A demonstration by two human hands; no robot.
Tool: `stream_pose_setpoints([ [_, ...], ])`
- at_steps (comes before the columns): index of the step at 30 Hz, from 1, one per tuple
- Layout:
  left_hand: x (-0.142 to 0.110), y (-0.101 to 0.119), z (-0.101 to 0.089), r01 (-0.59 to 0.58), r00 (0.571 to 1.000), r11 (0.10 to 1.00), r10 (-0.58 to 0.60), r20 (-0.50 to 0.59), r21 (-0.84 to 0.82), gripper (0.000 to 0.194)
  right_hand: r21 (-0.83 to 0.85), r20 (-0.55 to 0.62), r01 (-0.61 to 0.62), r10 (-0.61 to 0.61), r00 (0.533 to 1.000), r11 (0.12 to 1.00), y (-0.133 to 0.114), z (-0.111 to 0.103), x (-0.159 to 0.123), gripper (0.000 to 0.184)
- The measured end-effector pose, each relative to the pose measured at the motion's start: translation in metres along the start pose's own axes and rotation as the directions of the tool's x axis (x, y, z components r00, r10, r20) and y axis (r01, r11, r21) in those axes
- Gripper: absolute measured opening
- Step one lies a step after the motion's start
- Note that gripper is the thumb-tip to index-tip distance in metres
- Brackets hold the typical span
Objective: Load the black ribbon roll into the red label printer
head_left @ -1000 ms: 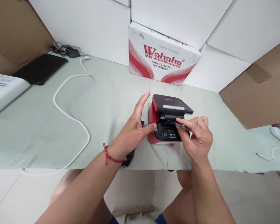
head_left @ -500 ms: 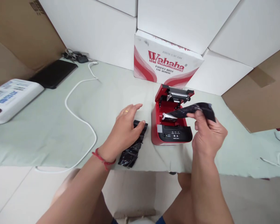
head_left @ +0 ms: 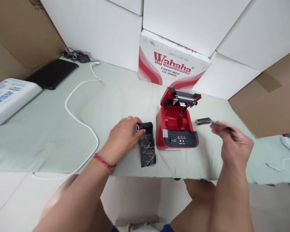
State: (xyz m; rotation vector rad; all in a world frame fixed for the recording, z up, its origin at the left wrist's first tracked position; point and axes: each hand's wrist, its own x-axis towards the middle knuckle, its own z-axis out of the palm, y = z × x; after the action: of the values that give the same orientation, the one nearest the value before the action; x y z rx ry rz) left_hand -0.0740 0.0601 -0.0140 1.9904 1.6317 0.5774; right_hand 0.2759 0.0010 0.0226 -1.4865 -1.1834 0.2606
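A small red printer (head_left: 177, 127) with a black front panel stands near the table's front edge, its lid tipped open and its red bay bare. My left hand (head_left: 122, 138) is closed on a black roll (head_left: 145, 127) just left of the printer; a loose black strip (head_left: 147, 151) trails from the roll toward me. My right hand (head_left: 234, 145) hovers right of the printer, fingers pinched on a thin dark flat piece (head_left: 207, 121) held level.
A light green cloth (head_left: 50, 141) covers the table. A white cable (head_left: 79, 119) loops across its left half. A white device (head_left: 9, 96), a black pad (head_left: 53, 72) and keys (head_left: 74, 54) lie far left. White boxes and a Wahaha carton (head_left: 174, 62) stand behind.
The printer's lid went from nearly closed to open. My right hand drew the dark piece out of the bay and moved right. My left hand picked up the black roll beside the printer.
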Motion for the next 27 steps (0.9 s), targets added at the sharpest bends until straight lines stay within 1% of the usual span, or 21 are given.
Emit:
stream_pose_setpoints([
  [1,0.0,0.001,-0.005,0.034,0.999,0.998,-0.034,-0.007,-0.054,0.024,-0.122,0.25,0.013,0.019,0.968,0.992,0.004,-0.013,-0.001,0.021],
  [2,0.0,0.003,-0.01,0.071,0.997,0.989,-0.073,-0.011,-0.128,0.026,-0.191,0.442,0.011,0.076,0.894,0.981,0.007,-0.027,-0.002,0.022],
  [3,-0.001,0.005,-0.016,0.103,0.994,0.97,-0.109,-0.014,-0.222,0.029,-0.265,0.628,0.004,0.169,0.76,0.964,0.007,-0.04,-0.002,0.025],
  [4,-0.001,0.007,-0.021,0.122,0.99,0.936,-0.136,-0.021,-0.331,0.031,-0.328,0.749,-0.015,0.27,0.605,0.945,0.006,-0.052,-0.002,0.029],
  [5,-0.002,0.009,-0.026,0.117,0.988,0.884,-0.149,-0.036,-0.452,0.032,-0.384,0.809,-0.035,0.355,0.469,0.922,0.003,-0.062,-0.002,0.035],
  [6,-0.004,0.012,-0.03,0.095,0.986,0.81,-0.156,-0.056,-0.578,0.032,-0.429,0.833,-0.043,0.413,0.367,0.903,-0.002,-0.069,-0.002,0.04],
  [7,-0.005,0.014,-0.033,0.06,0.985,0.715,-0.155,-0.074,-0.696,0.033,-0.446,0.84,-0.045,0.435,0.325,0.894,-0.008,-0.074,-0.003,0.045],
  [8,-0.007,0.016,-0.035,0.023,0.986,0.607,-0.143,-0.081,-0.794,0.035,-0.433,0.838,-0.045,0.42,0.35,0.901,-0.014,-0.077,-0.003,0.047],
  [9,-0.01,0.019,-0.036,-0.003,0.991,0.504,-0.117,-0.072,-0.864,0.038,-0.398,0.831,-0.033,0.375,0.411,0.917,-0.021,-0.077,-0.004,0.045],
  [10,-0.012,0.021,-0.037,-0.015,0.996,0.421,-0.074,-0.051,-0.907,0.043,-0.351,0.813,-0.013,0.311,0.493,0.936,-0.028,-0.075,-0.006,0.039],
  [11,-0.015,0.024,-0.036,-0.017,1.0,0.368,-0.011,-0.023,-0.93,0.049,-0.294,0.776,0.009,0.233,0.586,0.956,-0.035,-0.071,-0.008,0.031],
  [12,-0.018,0.028,-0.035,-0.013,0.998,0.342,0.064,0.01,-0.939,0.055,-0.221,0.721,0.027,0.145,0.678,0.975,-0.041,-0.065,-0.011,0.022],
  [13,-0.02,0.032,-0.033,-0.005,0.989,0.341,0.143,0.046,-0.94,0.059,-0.128,0.657,0.046,0.05,0.752,0.991,-0.047,-0.057,-0.014,0.018],
  [14,-0.022,0.038,-0.03,-0.001,0.974,0.357,0.213,0.08,-0.934,0.061,-0.022,0.599,0.072,-0.045,0.799,0.997,-0.051,-0.047,-0.017,0.017],
  [15,-0.024,0.044,-0.027,0.007,0.957,0.384,0.266,0.118,-0.923,0.059,0.087,0.558,0.101,-0.133,0.819,0.991,-0.056,-0.037,-0.021,0.018],
  [16,-0.025,0.051,-0.024,0.01,0.943,0.423,0.297,0.15,-0.906,0.055,0.18,0.541,0.128,-0.207,0.815,0.975,-0.06,-0.027,-0.024,0.021],
  [17,-0.026,0.059,-0.021,0.001,0.936,0.457,0.312,0.161,-0.889,0.05,0.24,0.549,0.147,-0.259,0.795,0.96,-0.064,-0.017,-0.028,0.024],
  [19,-0.028,0.073,-0.015,-0.031,0.926,0.495,0.341,0.161,-0.868,0.037,0.254,0.615,0.169,-0.294,0.731,0.952,-0.073,-0.001,-0.032,0.028],
  [22,-0.028,0.086,-0.008,-0.084,0.915,0.556,0.372,0.157,-0.827,0.031,0.168,0.731,0.212,-0.266,0.629,0.963,-0.087,0.011,-0.032,0.032],
  [24,-0.027,0.088,-0.006,-0.096,0.924,0.605,0.349,0.155,-0.791,0.035,0.115,0.784,0.268,-0.253,0.567,0.956,-0.095,0.014,-0.028,0.039],
  [27,-0.027,0.086,-0.006,-0.092,0.943,0.643,0.302,0.142,-0.76,0.032,0.04,0.857,0.334,-0.204,0.473,0.942,-0.106,0.016,-0.021,0.046],
])
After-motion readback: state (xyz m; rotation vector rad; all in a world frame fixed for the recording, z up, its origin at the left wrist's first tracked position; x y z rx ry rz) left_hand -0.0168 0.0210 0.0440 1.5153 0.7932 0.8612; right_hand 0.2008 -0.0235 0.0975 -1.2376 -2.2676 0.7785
